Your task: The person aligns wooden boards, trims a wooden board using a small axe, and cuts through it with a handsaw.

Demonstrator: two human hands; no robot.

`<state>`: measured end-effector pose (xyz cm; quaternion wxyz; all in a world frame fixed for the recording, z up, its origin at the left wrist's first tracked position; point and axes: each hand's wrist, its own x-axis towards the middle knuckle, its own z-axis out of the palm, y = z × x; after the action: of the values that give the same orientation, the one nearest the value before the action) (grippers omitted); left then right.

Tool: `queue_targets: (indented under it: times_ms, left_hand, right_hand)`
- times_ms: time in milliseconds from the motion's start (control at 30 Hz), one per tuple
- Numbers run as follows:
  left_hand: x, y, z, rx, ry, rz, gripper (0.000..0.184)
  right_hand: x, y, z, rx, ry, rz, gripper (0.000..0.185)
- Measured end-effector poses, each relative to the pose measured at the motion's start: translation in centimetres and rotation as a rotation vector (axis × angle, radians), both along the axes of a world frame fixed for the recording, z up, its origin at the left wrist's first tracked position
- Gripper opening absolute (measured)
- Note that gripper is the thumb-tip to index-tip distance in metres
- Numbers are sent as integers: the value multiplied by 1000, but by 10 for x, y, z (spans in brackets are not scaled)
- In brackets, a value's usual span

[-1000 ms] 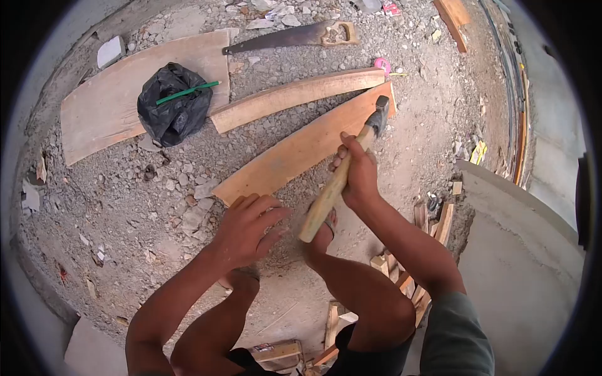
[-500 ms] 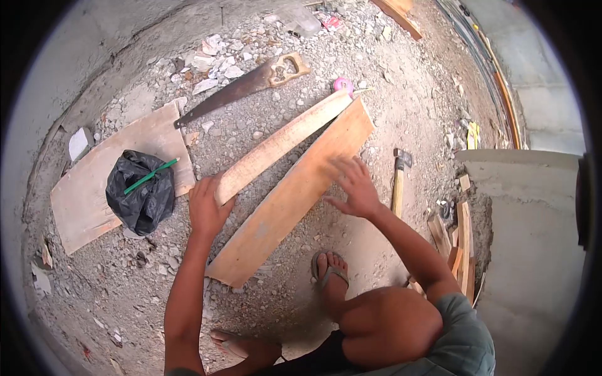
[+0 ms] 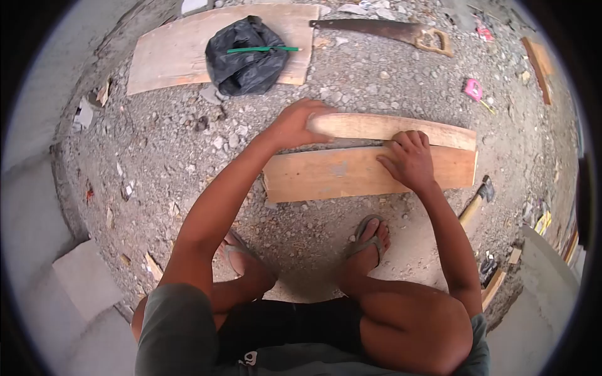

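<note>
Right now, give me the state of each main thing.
Narrow board: end in left hand, right hand on its edge
Wide board: lying on the ground
Hammer: lying down, unheld
Saw: lying flat
Tape measure: yellow end showing
Bag: crumpled, on the pale board
Pencil: lying on the bag

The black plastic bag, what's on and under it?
A green pencil lies on the black bag; a pale board extends beneath it. Anything inside, or fully covered below, is hidden.

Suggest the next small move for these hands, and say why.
Perhaps ease the left end of the narrow wooden plank toward the wider wooden board: a gap shows between them, widening leftward. The left hand grips that end, while the right hand lies across both pieces.
</note>
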<state>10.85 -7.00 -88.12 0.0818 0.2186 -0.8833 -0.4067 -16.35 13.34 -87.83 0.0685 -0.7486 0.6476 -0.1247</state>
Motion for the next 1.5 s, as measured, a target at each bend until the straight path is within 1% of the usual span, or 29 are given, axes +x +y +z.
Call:
queue_targets:
  times_ms: [100,200,267,300,333,367,400,467,567,700,767,800,867,900,933,967,1000,1033,1100,1167,1267,1300,1367,1400,1467,1500]
  left_hand:
    - [3,-16,7,367,0,231,46]
    - [20,-36,6,494,102,383,46]
    - [34,-46,0,362,33,340,46]
    - [37,-44,0,413,53,334,42]
    - [34,-37,9,380,66,317,39]
    - [39,-38,-2,364,9,296,40]
    - [39,-32,-3,324,22,282,43]
    - [39,-22,-11,329,2,272,48]
    - [32,-7,-5,144,-3,145,52]
    - [16,8,3,26,8,141,53]
    - [9,16,9,-40,14,150,54]
    - [3,17,16,-86,-14,112,52]
    - [-1,19,13,14,16,117,50]
    - [2,16,14,57,24,135,49]
    - [4,10,21,153,36,191,47]
    - [8,1,26,249,54,250,45]
    - [12,-13,35,397,43,319,44]
    - [17,-28,50,553,41,384,44]
    - [32,-53,101,710,146,431,46]
    - [51,-76,130,639,195,471,55]
    - [68,-90,146,588,184,495,53]
    - [71,-89,141,567,112,493,52]
    - [67,-80,115,524,-25,475,51]
    - [64,-72,98,533,-66,485,49]
    - [59,-50,62,534,-115,516,45]
    - [58,-40,45,530,-125,539,43]
  right_hand:
    - [1,5,0,-38,4,24,37]
    - [8,8,2,-58,31,-3,39]
    - [14,17,-3,-39,54,-28,44]
    - [17,22,-9,-12,79,-44,48]
    - [20,28,-7,29,49,-45,51]
    - [24,31,-10,58,51,-39,50]
    - [28,33,-11,72,41,-57,50]
    - [31,34,-12,95,-7,-98,52]
    - [32,32,-11,147,-25,-136,52]
    - [32,27,-8,188,-55,-152,53]
    - [32,25,1,242,-7,-146,49]
    - [32,19,15,265,13,-133,47]
    - [20,4,46,459,-72,-22,38]
    - [15,6,40,390,-193,-14,36]
    - [9,10,32,327,-320,1,34]
    - [3,6,47,426,-335,-64,34]
    - [-7,1,73,531,-345,-132,34]
    - [-18,0,93,453,-378,-136,32]
    - [-44,-5,122,397,-511,-265,25]
    - [-78,-2,145,268,-577,-431,20]
    - [-109,-1,178,-156,-948,-728,20]
    - [-116,2,186,-281,-1098,-841,21]
    - [-134,12,194,-321,-1192,-908,27]
    - [-128,17,200,-216,-1127,-929,34]
    - [-127,30,165,-166,-1304,-917,33]
    - [-117,35,139,-205,-1399,-983,31]
